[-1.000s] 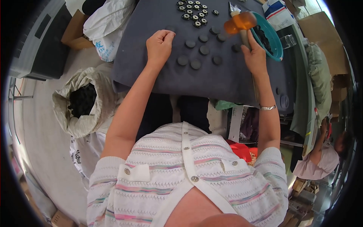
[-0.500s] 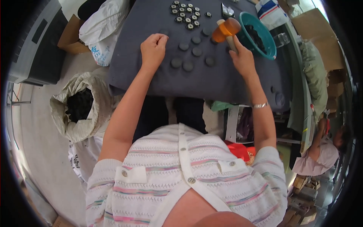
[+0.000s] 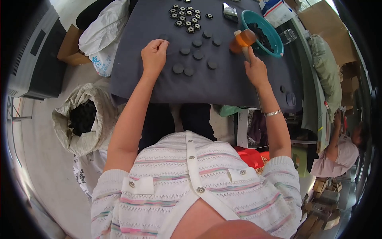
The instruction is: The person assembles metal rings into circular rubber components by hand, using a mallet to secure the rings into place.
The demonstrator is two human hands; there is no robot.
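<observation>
My left hand point(image 3: 153, 57) is over the left part of the dark cloth-covered table, thumb and fingers pinched together. Its fingertips are at the edge of a black round disc point(image 3: 163, 37); whether they hold something small is hidden. In my right hand point(image 3: 256, 71) is the handle of a mallet with an amber-orange head point(image 3: 243, 40), held above the table beside a teal basin. Between the hands lie several loose black discs point(image 3: 197, 55). Farther back sits a cluster of black round pieces with metal centres point(image 3: 182, 18).
The teal basin point(image 3: 281, 51) contains dark pieces. A phone point(image 3: 230, 12) and a clear jar point(image 3: 288, 36) are near it. At left, an open sack point(image 3: 59, 115) of black pieces stands on the floor by a cardboard box point(image 3: 71, 47). Another person point(image 3: 338, 155) is at far right.
The mallet has shifted right and nearer to me, away from the disc it partly covered. My left hand stays pinched by the same disc. The whole view has tilted slightly.
</observation>
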